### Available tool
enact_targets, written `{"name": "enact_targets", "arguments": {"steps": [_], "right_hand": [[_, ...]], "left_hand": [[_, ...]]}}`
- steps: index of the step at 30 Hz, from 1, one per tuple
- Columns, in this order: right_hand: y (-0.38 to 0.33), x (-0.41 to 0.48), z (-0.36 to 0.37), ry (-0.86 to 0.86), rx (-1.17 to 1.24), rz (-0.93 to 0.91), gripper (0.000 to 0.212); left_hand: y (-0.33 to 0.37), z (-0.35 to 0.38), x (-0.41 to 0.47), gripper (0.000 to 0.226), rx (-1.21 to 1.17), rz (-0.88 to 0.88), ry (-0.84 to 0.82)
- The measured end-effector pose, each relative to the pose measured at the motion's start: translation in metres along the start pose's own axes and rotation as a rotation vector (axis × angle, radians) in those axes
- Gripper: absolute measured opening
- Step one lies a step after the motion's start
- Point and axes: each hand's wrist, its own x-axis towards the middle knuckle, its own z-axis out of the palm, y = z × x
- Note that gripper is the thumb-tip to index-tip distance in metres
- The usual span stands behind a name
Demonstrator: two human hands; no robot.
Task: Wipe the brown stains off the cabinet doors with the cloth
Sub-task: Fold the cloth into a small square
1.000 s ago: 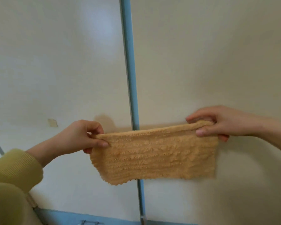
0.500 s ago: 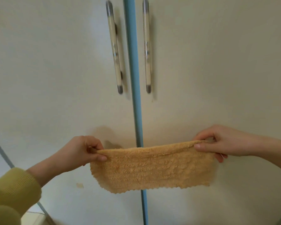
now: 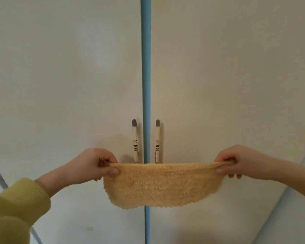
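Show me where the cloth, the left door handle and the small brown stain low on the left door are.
cloth (image 3: pixel 162 185), head view, middle of the hanging fabric
left door handle (image 3: pixel 135 138), head view, shaft above the cloth
brown stain (image 3: pixel 89 228), head view, centre of the spot

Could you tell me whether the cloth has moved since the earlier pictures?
Yes, upward: the cloth now overlaps the handles; half a second ago it hung below them.

Handles (image 3: pixel 134 140) jut centrally, door faces (image 3: pixel 60 67) unobstructed
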Motion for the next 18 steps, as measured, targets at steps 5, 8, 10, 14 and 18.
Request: {"name": "enact_targets", "arguments": {"steps": [5, 8, 10, 14, 18], "right_hand": [[-0.027, -0.038, -0.033, 0.003, -0.102, 0.009, 0.013], [-0.044, -0.062, -0.042, -0.003, -0.148, -0.030, 0.014], [-0.055, -0.079, -0.048, -0.028, -0.153, -0.070, 0.014], [-0.075, -0.113, -0.065, -0.095, -0.227, -0.203, 0.020], [-0.087, -0.131, -0.078, -0.121, -0.293, -0.278, 0.023]], "left_hand": [[0.024, -0.028, -0.014, 0.011, 0.006, 0.070, 0.001], [0.035, -0.036, -0.029, 0.019, 0.045, 0.098, 0.042], [0.043, -0.038, -0.039, 0.029, 0.108, 0.144, 0.098], [0.063, -0.035, -0.057, 0.023, 0.130, 0.239, 0.238], [0.084, -0.025, -0.065, 0.024, 0.081, 0.297, 0.368]]}}
